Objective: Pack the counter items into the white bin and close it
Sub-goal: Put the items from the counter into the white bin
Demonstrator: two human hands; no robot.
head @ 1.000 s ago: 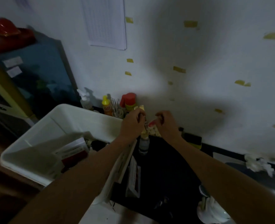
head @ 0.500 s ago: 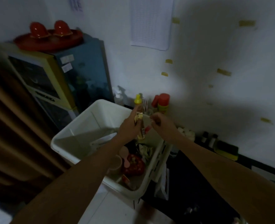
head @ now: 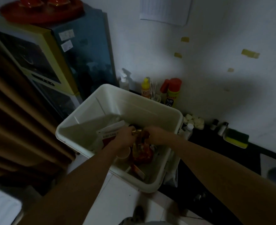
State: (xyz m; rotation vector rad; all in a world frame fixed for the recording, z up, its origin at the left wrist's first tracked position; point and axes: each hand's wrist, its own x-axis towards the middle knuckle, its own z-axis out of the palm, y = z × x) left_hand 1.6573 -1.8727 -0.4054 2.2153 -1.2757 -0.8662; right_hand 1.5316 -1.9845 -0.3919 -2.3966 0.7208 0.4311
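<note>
Left hand pinches slim gold packet over open white bin: smooth plastic, rounded corners, beside dark bench. Right hand curled against packet, grip unclear. Round cup and crinkly red pouch inside.

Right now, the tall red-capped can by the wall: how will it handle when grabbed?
The red-capped can looks tall and narrow, so a push up high would probably tip it. Its round body likely rolls if it falls. It seems rigid, so a firm grip should hold.
</note>
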